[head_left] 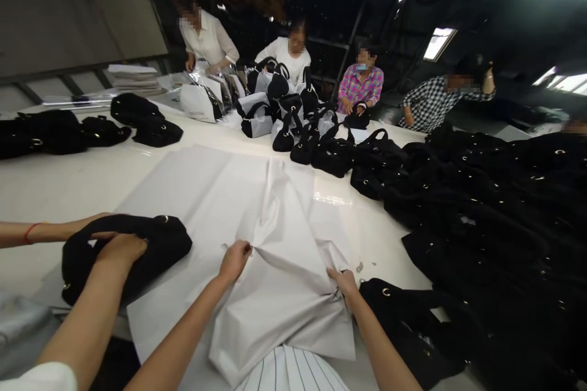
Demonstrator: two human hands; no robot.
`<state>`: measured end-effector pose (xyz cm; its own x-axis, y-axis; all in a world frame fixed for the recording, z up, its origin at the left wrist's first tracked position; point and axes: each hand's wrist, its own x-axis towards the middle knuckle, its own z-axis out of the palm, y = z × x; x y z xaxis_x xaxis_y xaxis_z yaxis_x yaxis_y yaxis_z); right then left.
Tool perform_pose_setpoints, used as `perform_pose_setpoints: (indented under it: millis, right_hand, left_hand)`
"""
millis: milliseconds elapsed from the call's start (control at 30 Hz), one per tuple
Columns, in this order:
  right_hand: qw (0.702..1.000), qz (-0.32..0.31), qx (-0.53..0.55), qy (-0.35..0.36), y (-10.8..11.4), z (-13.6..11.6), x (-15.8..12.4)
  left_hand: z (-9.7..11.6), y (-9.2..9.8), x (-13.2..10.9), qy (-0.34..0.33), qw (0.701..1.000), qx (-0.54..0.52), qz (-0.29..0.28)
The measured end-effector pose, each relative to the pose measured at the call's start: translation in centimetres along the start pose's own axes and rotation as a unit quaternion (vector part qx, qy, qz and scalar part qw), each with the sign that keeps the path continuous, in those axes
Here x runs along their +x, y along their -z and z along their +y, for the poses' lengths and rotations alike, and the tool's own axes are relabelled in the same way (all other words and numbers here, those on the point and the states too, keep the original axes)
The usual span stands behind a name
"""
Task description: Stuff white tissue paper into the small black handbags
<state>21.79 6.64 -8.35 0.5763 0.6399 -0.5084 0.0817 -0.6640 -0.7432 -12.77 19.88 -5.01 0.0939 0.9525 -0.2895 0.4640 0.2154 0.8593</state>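
A large white tissue sheet point(275, 220) lies spread on the white table point(73, 183) in front of me, part of it folded up into a crumpled ridge. My left hand point(235, 259) is closed, pinching a fold of this sheet near its middle. My right hand point(343, 284) is closed on the bunched edge of the same sheet, just left of a black handbag point(413, 324). The sheet is pulled taut between both hands.
At the left, another person's two hands hold a black handbag point(151, 244). A big heap of black handbags point(495, 208) fills the right side. Several people work at the far edge among wrapped bags point(257, 116). More black bags point(137, 119) lie far left.
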Motion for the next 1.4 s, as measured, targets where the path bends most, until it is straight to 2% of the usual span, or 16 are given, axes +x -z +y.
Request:
perform_pose_setpoints:
  millis: [67,133,200,233,300,433,500,567,667,733,900,1000,1100,1200,1300,1400]
  right_hand:
    - [1.0,0.004,-0.014,-0.006,0.5,0.6,0.2]
    - [1.0,0.007,-0.025,-0.01,0.9,1.1,0.4]
    - [0.999,0.01,-0.031,-0.01,1.3,1.7,0.7]
    - [0.999,0.013,-0.034,-0.009,1.5,1.9,0.8]
    - [0.999,0.022,-0.036,-0.006,2.0,2.2,1.0]
    - [0.999,0.033,-0.001,0.011,3.0,2.2,0.7]
    - [0.999,0.037,0.02,0.029,3.4,2.0,0.5]
    - [0.997,0.044,0.023,0.055,3.6,2.0,0.4]
    - [0.994,0.058,0.021,0.092,3.8,2.0,0.6]
    - [0.991,0.065,0.017,0.115,3.9,1.8,0.7]
    - [0.973,0.081,0.036,0.211,4.0,-0.2,0.6]
    - [0.957,0.102,0.064,0.262,4.4,-2.0,0.4]
    - [0.954,0.154,0.06,0.249,5.7,-3.3,0.7]
    - [0.961,0.177,0.051,0.205,7.5,-3.5,1.3]
    - [0.971,0.166,0.051,0.167,8.8,-3.1,1.9]
    - [0.974,0.144,0.109,0.135,8.8,-2.5,2.0]
  left_hand:
    - [-0.6,2.0,0.9,-0.061,0.992,0.084,0.065]
    - [-1.6,3.9,2.2,-0.099,0.963,0.201,0.148]
    - [-2.6,4.9,3.4,-0.084,0.926,0.309,0.202]
    - [-3.0,5.1,3.9,-0.067,0.916,0.338,0.207]
    - [-3.5,4.8,4.6,-0.05,0.91,0.364,0.194]
    - [-3.0,3.8,5.8,0.015,0.932,0.337,0.131]
    - [-2.6,3.9,6.4,0.052,0.942,0.315,0.107]
    - [-2.2,4.4,7.0,0.06,0.949,0.298,0.086]
    - [-1.2,5.4,7.9,0.043,0.965,0.254,0.056]
    - [-0.1,5.8,8.3,0.009,0.977,0.208,0.039]
    - [3.9,6.1,8.5,-0.089,0.992,0.086,0.0]
    - [6.1,6.3,8.3,-0.136,0.989,0.053,0.015]
    - [7.0,7.0,8.3,-0.173,0.98,0.06,0.083]
    - [6.4,8.2,8.7,-0.179,0.966,0.135,0.13]
    - [5.1,9.6,9.0,-0.152,0.953,0.227,0.132]
    - [3.9,10.4,9.1,-0.095,0.942,0.295,0.131]
